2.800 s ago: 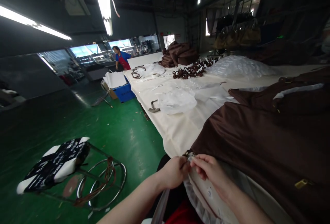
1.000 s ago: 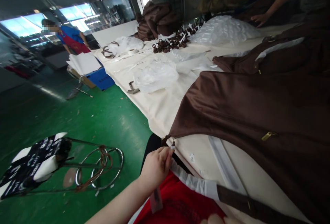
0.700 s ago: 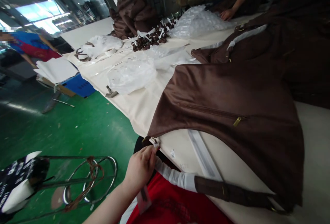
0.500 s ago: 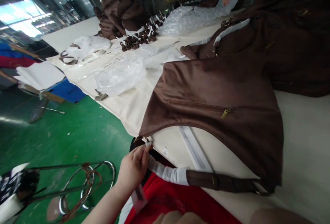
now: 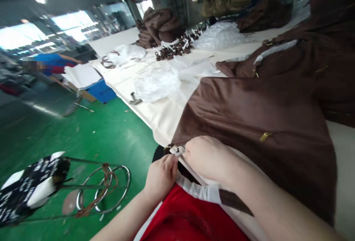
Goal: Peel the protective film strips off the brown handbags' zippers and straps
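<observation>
A brown handbag [image 5: 235, 104] lies flat on the cream-covered table, its zip with a brass pull [image 5: 266, 136] facing up. Its shoulder strap [image 5: 235, 200] runs along the near side, partly wrapped in white paper [image 5: 199, 191]. At the strap's left end, close to a metal ring, my left hand [image 5: 162, 174] pinches the white wrapping. Beside it, my right hand [image 5: 203, 156] has its fingers closed on the same white wrapping, just below the bag's left corner. The fingertips of my right hand are partly hidden, and my right forearm covers some of the strap and bag.
More brown bags [image 5: 294, 56] lie at the right. Crumpled clear plastic [image 5: 158, 83] and a heap of small brown pieces with white ties [image 5: 177, 48] rest on the table [image 5: 163, 119]. A metal-framed stool [image 5: 111, 185] stands left on the green floor. Another person [image 5: 55, 63] bends near a blue box [image 5: 101, 91].
My right hand has come up from the lower edge to the strap end beside my left hand. The view has shifted left, and a co-worker's hand with plastic now appears farther right.
</observation>
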The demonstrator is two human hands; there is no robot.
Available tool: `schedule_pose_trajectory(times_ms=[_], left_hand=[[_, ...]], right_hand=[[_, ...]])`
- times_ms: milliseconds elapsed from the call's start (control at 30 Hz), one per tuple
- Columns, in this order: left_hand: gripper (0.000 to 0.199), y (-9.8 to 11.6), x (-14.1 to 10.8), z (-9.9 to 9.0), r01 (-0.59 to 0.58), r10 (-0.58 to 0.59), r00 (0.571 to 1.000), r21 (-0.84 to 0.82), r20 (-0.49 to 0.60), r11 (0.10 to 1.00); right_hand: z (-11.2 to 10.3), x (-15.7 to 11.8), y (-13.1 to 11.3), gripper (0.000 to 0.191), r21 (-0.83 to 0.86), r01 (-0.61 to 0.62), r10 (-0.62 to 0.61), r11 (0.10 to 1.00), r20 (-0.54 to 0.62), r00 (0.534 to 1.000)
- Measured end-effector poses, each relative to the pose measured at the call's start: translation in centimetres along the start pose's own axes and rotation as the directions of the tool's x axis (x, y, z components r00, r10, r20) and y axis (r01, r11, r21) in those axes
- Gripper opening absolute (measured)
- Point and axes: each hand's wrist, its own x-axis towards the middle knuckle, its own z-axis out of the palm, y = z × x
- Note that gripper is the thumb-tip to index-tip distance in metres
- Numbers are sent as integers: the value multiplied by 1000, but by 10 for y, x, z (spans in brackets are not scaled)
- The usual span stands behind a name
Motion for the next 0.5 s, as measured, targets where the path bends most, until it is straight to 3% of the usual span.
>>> schedule_pose_trajectory(times_ms=[100, 233, 333, 500], left_hand=[[27, -6, -5, 1, 35, -38, 998, 44, 59, 998], [25, -15, -12, 6, 33, -36, 988, 26, 149, 999], [24, -18, -14, 7, 10, -3, 984, -40, 176, 999], [26, -19, -17, -6, 66, -30, 990, -259, 140, 964]], right_hand=[[11, 11, -30, 36, -86, 36, -30, 996, 63, 998], [37, 15, -27, 51, -102, -3, 9, 995, 60, 998], [53, 17, -18, 41, -77, 14, -12, 997, 29, 999], [61, 20, -15, 26, 103, -93, 80, 990, 124, 989]])
